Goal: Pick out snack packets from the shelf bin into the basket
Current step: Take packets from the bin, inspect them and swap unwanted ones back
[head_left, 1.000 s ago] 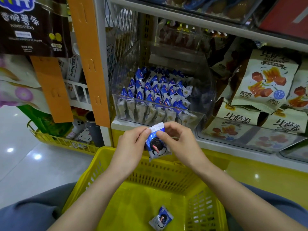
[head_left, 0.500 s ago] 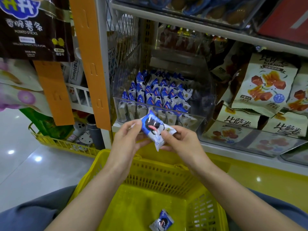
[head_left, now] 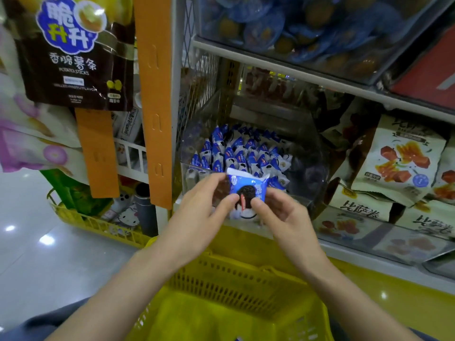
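Observation:
A blue and white cookie snack packet [head_left: 247, 190] is held upright in front of the clear shelf bin [head_left: 317, 153], which holds several packets of the same kind. My left hand [head_left: 197, 217] pinches the packet's left side, thumb on its front. My right hand [head_left: 285, 217] pinches its right side. Both hands are above the far rim of the yellow basket [head_left: 236, 286] on my lap. The basket's floor is mostly cut off at the bottom edge.
Beige snack bags [head_left: 398, 163] fill the bins to the right. A shelf [head_left: 295, 72] with blue packs runs overhead. An orange post [head_left: 155, 99] and hanging potato-stick bags [head_left: 71, 52] stand at left, above another yellow basket [head_left: 98, 225] on the floor.
The packet has been turned from tilted sideways to upright and lifted slightly toward the bin. The view has tilted up, so the packet lying in the basket is almost out of sight.

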The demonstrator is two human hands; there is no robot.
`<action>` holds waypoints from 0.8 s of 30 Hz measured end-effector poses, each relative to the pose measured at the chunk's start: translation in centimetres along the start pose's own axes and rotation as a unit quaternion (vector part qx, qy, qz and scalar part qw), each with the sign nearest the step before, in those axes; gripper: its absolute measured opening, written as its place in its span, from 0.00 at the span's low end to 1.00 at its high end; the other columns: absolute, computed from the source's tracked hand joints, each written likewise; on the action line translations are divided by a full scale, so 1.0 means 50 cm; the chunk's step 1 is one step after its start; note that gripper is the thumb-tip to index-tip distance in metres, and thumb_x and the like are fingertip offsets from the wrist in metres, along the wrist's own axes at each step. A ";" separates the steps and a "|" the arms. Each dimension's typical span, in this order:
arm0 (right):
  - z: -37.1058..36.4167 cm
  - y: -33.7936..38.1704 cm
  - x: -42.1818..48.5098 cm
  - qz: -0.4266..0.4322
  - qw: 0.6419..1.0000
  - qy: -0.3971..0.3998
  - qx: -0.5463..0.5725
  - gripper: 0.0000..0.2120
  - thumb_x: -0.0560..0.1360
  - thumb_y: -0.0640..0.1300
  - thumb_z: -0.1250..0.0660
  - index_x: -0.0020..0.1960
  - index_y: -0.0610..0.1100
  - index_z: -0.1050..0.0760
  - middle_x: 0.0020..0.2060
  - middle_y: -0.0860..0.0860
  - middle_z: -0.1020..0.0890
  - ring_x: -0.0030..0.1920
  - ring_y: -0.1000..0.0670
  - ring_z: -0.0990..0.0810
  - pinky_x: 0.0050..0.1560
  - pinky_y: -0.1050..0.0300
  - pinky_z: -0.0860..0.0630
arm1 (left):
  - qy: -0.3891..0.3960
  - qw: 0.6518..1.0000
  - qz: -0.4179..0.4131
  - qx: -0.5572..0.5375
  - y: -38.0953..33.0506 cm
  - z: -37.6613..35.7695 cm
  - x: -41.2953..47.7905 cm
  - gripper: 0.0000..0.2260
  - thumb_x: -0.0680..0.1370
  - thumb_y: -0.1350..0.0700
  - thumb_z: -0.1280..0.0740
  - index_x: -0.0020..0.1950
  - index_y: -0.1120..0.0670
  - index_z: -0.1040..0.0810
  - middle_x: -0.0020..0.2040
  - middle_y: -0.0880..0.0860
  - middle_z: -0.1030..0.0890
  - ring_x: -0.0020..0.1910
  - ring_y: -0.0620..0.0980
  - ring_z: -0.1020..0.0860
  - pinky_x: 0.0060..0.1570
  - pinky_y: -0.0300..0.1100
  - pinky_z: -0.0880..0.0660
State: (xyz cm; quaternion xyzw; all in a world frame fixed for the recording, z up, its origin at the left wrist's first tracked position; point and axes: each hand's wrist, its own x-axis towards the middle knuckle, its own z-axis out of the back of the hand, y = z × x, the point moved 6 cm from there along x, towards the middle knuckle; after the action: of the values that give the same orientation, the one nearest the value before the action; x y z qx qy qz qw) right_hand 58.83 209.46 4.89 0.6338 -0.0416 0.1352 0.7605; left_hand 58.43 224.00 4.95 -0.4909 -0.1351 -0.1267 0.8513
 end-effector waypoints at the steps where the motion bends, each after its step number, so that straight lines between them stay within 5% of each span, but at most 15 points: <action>1: 0.011 0.011 0.016 0.009 1.000 -0.027 -0.007 0.05 0.73 0.44 0.34 0.48 0.50 0.22 0.41 0.59 0.16 0.43 0.63 0.19 0.42 0.71 0.26 | -0.011 0.999 -0.025 0.047 -0.002 0.015 0.013 0.14 0.78 0.48 0.41 0.64 0.45 0.32 0.55 0.38 0.28 0.52 0.30 0.31 0.49 0.27 0.34; 5: 0.045 0.021 0.140 -0.013 0.990 -0.119 -0.080 0.12 0.75 0.48 0.35 0.56 0.44 0.23 0.48 0.53 0.17 0.48 0.56 0.19 0.49 0.62 0.23 | -0.007 0.973 -0.064 0.224 0.018 0.057 0.071 0.18 0.80 0.47 0.46 0.69 0.50 0.35 0.63 0.47 0.29 0.63 0.44 0.33 0.58 0.37 0.37; 10: 0.019 -0.008 0.332 -0.043 0.968 -0.152 -0.194 0.11 0.76 0.45 0.35 0.50 0.36 0.25 0.38 0.45 0.22 0.43 0.47 0.25 0.44 0.55 0.30 | 0.025 0.925 -0.103 0.365 0.045 0.035 0.086 0.14 0.81 0.49 0.48 0.57 0.51 0.26 0.52 0.49 0.22 0.53 0.50 0.27 0.52 0.40 0.42; 14: -0.010 -0.052 0.410 -0.059 0.932 -0.068 -0.351 0.15 0.77 0.46 0.37 0.54 0.33 0.24 0.45 0.40 0.21 0.45 0.45 0.25 0.37 0.60 0.34 | -0.005 0.924 -0.116 0.365 0.051 0.033 0.091 0.12 0.80 0.52 0.44 0.47 0.54 0.22 0.42 0.51 0.19 0.44 0.53 0.22 0.48 0.43 0.38; 21: -0.039 -0.099 0.452 -0.142 0.844 0.091 -0.509 0.18 0.74 0.50 0.33 0.58 0.38 0.27 0.52 0.43 0.23 0.54 0.44 0.24 0.48 0.54 0.30 | -0.033 0.917 -0.138 0.374 0.054 0.027 0.091 0.15 0.78 0.52 0.48 0.43 0.53 0.22 0.39 0.50 0.20 0.40 0.51 0.22 0.48 0.44 0.30; 24: -0.055 -0.097 0.453 -0.104 0.857 0.103 -0.494 0.21 0.75 0.51 0.35 0.63 0.40 0.29 0.57 0.43 0.23 0.52 0.47 0.24 0.49 0.54 0.28 | -0.047 0.914 -0.146 0.374 0.054 0.026 0.092 0.15 0.78 0.52 0.48 0.43 0.53 0.22 0.39 0.50 0.20 0.40 0.51 0.22 0.47 0.43 0.27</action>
State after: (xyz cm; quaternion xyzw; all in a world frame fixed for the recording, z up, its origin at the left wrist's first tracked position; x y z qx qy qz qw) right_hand 81.56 214.82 5.03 0.1582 0.0419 0.0818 0.9831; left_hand 63.50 226.09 5.03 -0.1164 -0.2827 -0.1665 0.9375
